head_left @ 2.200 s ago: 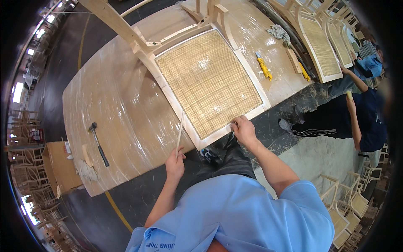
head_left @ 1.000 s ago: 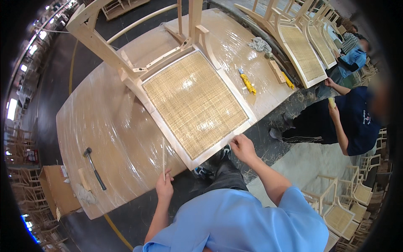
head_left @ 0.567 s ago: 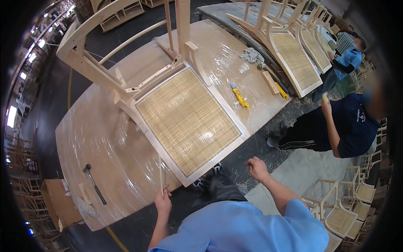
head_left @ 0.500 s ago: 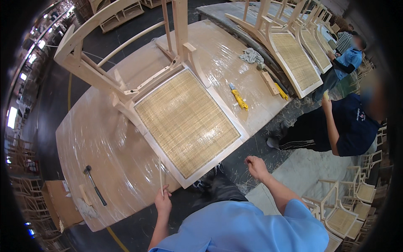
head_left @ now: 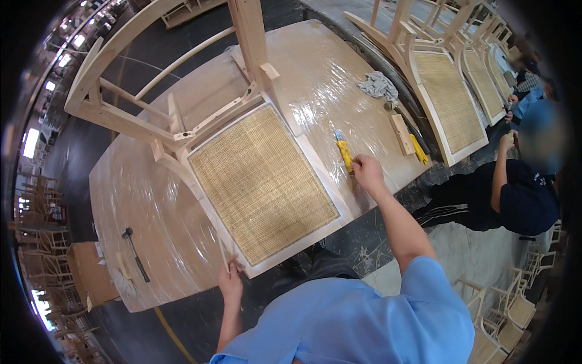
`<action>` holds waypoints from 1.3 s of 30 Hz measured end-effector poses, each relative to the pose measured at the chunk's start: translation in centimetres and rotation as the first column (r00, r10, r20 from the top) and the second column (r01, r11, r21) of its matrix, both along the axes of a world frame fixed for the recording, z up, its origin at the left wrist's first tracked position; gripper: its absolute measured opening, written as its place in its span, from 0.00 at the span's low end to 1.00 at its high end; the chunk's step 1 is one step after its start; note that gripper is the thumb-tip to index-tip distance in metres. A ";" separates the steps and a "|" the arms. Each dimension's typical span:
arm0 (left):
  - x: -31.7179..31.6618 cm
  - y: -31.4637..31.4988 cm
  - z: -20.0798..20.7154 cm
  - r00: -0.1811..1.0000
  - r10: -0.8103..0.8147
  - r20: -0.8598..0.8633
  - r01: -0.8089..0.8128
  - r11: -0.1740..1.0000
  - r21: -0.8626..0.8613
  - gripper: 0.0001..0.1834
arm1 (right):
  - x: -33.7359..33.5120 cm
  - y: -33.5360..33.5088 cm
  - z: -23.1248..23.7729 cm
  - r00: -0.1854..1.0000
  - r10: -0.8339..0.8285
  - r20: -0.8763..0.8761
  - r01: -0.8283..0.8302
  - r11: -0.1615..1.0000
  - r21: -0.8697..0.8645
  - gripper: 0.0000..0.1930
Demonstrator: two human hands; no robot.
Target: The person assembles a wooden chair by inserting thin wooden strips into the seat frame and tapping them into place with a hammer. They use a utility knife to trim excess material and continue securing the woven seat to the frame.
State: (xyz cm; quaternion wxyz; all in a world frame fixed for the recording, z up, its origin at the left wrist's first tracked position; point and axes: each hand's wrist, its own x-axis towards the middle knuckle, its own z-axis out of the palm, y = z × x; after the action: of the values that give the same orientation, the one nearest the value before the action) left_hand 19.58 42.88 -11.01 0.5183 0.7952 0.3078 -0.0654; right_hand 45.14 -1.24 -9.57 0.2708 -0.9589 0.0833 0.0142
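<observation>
A wooden chair [head_left: 336, 225] lies tipped on its back on the bench, its woven cane seat panel [head_left: 264, 182] facing up toward me. My left hand [head_left: 230, 283], fingers closed, is at the seat frame's near left corner and holds a thin pale strip [head_left: 225, 253] that runs up along the frame's edge. My right hand [head_left: 368, 175] reaches past the seat's right side. Its fingers pinch the near end of a yellow-handled knife [head_left: 344, 153], whose greyish blade points away from me. The knife lies on the bench; fingertips partly cover its handle.
Plastic film covers the brown bench [head_left: 151, 212]. On it lie a hammer [head_left: 136, 255] at left, and a grey rag [head_left: 379, 87], a wooden block [head_left: 401, 134] and a second yellow-handled tool [head_left: 418, 148] at right. More cane chairs [head_left: 445, 100] line another bench; people stand at right.
My right hand has moved forward from beside my body to the yellow-handled knife. My left hand, still with the strip, has shifted slightly closer to the seat corner. The view has shifted.
</observation>
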 end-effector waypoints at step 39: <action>-2.5 18.8 -9.1 0.982 -0.190 -0.007 0.188 0.964 0.188 0.36 | -33.5 14.2 -16.5 0.741 -0.667 -0.081 0.634 0.654 0.413 0.12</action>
State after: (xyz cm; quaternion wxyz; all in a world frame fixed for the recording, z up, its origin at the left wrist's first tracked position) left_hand 17.06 61.64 -20.09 0.4339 0.8666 0.2327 -0.0807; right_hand 11.67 13.00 -26.10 0.4575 -0.7846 0.4055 -0.1036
